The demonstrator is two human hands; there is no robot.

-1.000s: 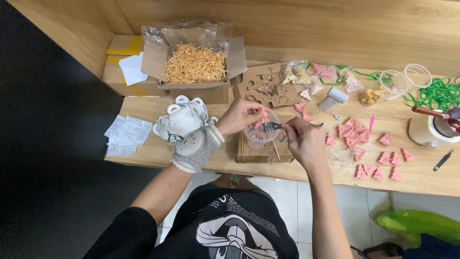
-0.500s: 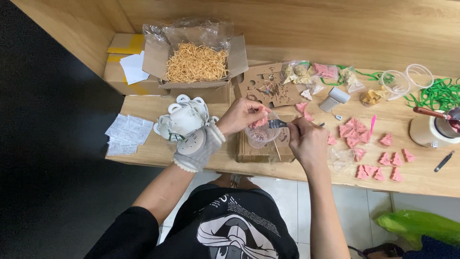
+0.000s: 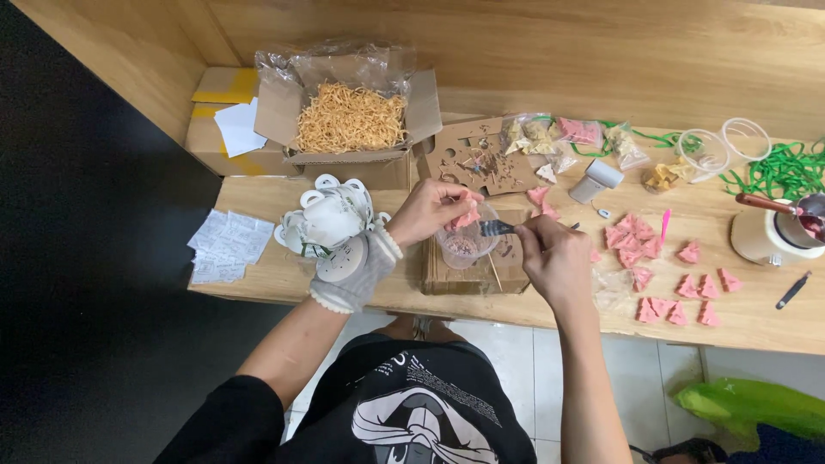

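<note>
My left hand [image 3: 427, 212] pinches a small pink wedge-shaped piece [image 3: 467, 215] over a clear plastic cup [image 3: 465, 245] that has pink material at its bottom. A white glove is pushed back on my left wrist [image 3: 352, 268]. My right hand [image 3: 555, 258] grips a dark metal tool [image 3: 496, 228] whose tip points at the pink piece above the cup. The cup rests on a small flat cardboard box [image 3: 468, 271] near the wooden counter's front edge.
Several pink wedges [image 3: 657, 279] lie scattered right of my hands. An open box of straw-coloured shredded filler [image 3: 349, 117] stands at the back. White lids [image 3: 331, 215], paper slips [image 3: 228, 245], bagged pieces [image 3: 550, 137], green ribbon [image 3: 778, 172] and a cream pot [image 3: 769, 234] crowd the counter.
Both hands have stayed over the cup, shifting only slightly; the tool remains at the pink piece.
</note>
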